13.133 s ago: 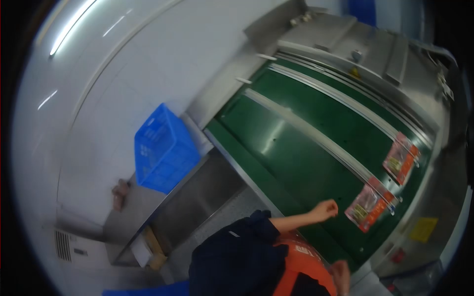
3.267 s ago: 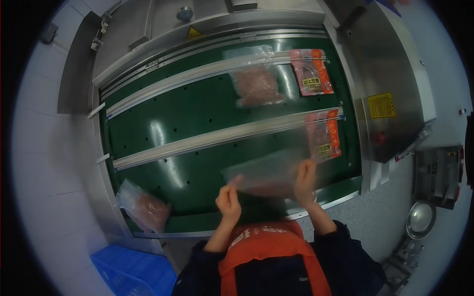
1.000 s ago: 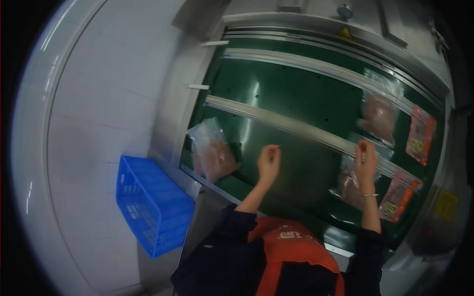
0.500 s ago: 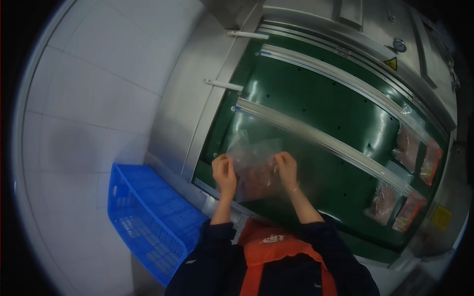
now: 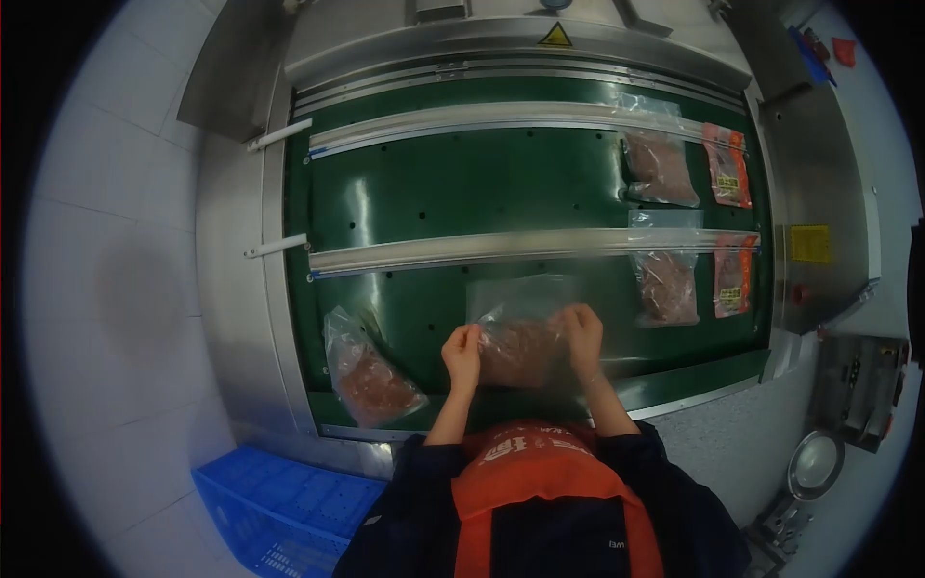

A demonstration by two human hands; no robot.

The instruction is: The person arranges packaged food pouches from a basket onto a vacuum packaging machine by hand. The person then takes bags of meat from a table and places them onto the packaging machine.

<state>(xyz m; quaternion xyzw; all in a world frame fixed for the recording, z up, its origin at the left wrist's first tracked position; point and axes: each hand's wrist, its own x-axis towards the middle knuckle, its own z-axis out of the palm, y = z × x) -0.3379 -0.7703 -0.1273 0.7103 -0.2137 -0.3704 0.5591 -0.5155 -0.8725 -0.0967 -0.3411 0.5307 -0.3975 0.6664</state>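
Between my two hands is a clear plastic bag of reddish meat (image 5: 521, 353), its see-through open end pointing away from me over the green bed (image 5: 462, 197). My left hand (image 5: 462, 354) pinches the bag's left edge. On its right edge, the fingers of my right hand (image 5: 582, 337) are closed too. To the left lies another bag of meat (image 5: 371, 383), tilted on the green surface. Two more clear meat bags, an upper one (image 5: 660, 169) and a lower one (image 5: 667, 287), rest at the right with their ends across the metal bars.
Two long metal bars, far (image 5: 462, 123) and near (image 5: 462, 252), cross the bed. Orange printed packets (image 5: 727, 166) lie at its right end. A blue crate (image 5: 289, 506) stands at lower left. A round metal bowl (image 5: 815, 465) is at lower right.
My view has turned and shifted right, bringing the tilted bag on the left into plain sight. Both hands still hold a meat bag, now farther right along the bed.
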